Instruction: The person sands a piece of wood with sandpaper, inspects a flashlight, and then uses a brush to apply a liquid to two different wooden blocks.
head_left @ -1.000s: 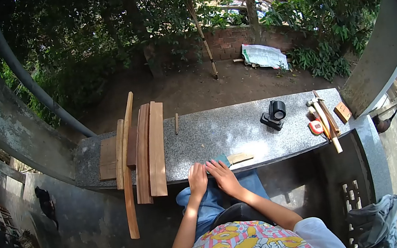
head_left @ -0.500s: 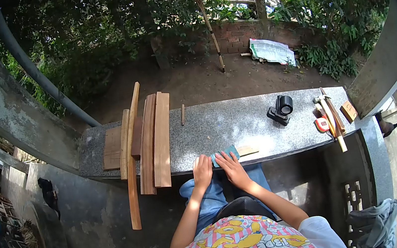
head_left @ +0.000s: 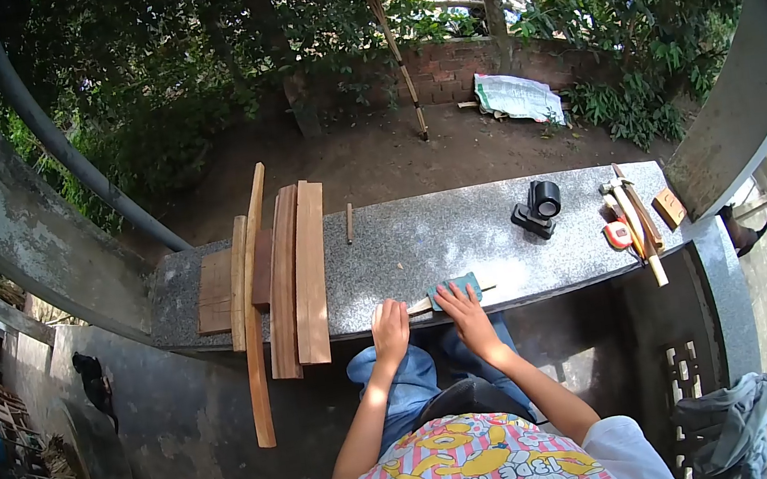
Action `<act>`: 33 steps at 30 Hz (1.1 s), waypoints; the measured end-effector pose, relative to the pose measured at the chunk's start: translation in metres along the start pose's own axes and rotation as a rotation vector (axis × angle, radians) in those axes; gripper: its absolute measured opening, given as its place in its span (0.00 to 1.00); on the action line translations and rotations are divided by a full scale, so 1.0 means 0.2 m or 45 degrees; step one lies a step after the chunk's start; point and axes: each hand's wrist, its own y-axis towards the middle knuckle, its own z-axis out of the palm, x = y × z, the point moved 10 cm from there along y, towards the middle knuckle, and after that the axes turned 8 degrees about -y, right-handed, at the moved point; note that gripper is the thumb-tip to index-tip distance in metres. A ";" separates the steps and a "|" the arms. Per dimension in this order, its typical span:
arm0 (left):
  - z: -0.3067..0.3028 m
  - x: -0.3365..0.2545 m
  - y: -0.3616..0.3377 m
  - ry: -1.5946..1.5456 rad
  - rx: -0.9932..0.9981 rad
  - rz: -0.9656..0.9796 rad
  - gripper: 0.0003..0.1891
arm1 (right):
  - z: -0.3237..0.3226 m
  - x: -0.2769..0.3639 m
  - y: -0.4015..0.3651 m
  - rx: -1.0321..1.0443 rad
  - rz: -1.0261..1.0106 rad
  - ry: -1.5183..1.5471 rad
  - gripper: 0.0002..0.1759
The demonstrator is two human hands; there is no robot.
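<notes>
A small flat wood strip (head_left: 420,305) lies at the near edge of a grey granite ledge (head_left: 461,239). My left hand (head_left: 389,324) presses down on the strip's left end, fingers flat. On top of the strip sits a teal sanding pad (head_left: 455,286), and my right hand (head_left: 460,306) presses on it, fingers spread over the pad's near side. Most of the strip is hidden under the pad and my hands.
Several long wooden boards (head_left: 296,275) lie across the ledge's left part, some overhanging its near edge. A black tool (head_left: 536,208) stands right of centre. Farther right lie a hammer (head_left: 635,230), a red tape measure (head_left: 618,236) and a small wood block (head_left: 668,209). Beyond the ledge is bare earth.
My right hand and the teal pad have slid to the right along the strip, uncovering its left part. My left hand has stayed in place at the strip's left end.
</notes>
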 end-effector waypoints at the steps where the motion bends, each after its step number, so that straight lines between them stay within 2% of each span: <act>1: 0.01 0.01 0.00 0.007 0.014 -0.013 0.09 | 0.05 0.10 0.04 0.032 -0.072 0.075 0.36; 5: -0.01 0.03 0.00 -0.044 0.009 -0.008 0.09 | 0.05 0.20 0.10 0.104 -0.199 0.165 0.36; 6: 0.00 0.02 -0.01 -0.023 0.033 -0.014 0.09 | 0.04 0.15 0.08 0.081 -0.218 0.041 0.39; 10: 0.01 0.03 -0.01 0.022 0.055 -0.012 0.09 | -0.15 -0.28 -0.04 -0.100 0.166 -0.129 0.37; 12: 0.02 0.03 -0.01 0.017 0.050 -0.009 0.09 | -0.17 -0.36 -0.07 -0.110 0.239 -0.088 0.37; 14: 0.02 0.03 0.00 0.009 0.016 -0.023 0.09 | -0.15 -0.35 -0.06 -0.145 0.235 -0.038 0.37; 18: 0.01 0.03 0.00 0.013 0.020 -0.019 0.10 | 0.03 -0.01 0.08 0.018 -0.021 0.093 0.40; 21: 0.00 0.07 0.01 -0.062 -0.016 -0.101 0.12 | 0.05 0.21 0.14 0.085 -0.176 0.223 0.37; 22: 0.00 0.08 0.02 -0.057 -0.016 -0.098 0.12 | 0.03 0.21 0.15 0.081 -0.178 0.227 0.37; 24: 0.04 0.14 0.04 -0.150 0.118 -0.282 0.19 | -0.01 0.17 0.14 0.072 -0.214 0.085 0.39; 26: 0.06 0.17 0.07 -0.102 0.174 -0.358 0.22 | -0.06 0.08 0.13 0.027 -0.204 0.051 0.37; 27: 0.08 0.20 0.07 -0.050 0.229 -0.434 0.26 | -0.10 0.01 0.12 -0.059 -0.128 0.013 0.37; 29: 0.09 0.22 0.08 -0.030 0.266 -0.451 0.26 | -0.17 -0.10 0.11 -0.221 0.037 0.045 0.34; 33: 0.11 0.27 0.07 0.018 0.341 -0.582 0.30 | -0.07 -0.04 0.15 -0.179 -0.048 -0.129 0.32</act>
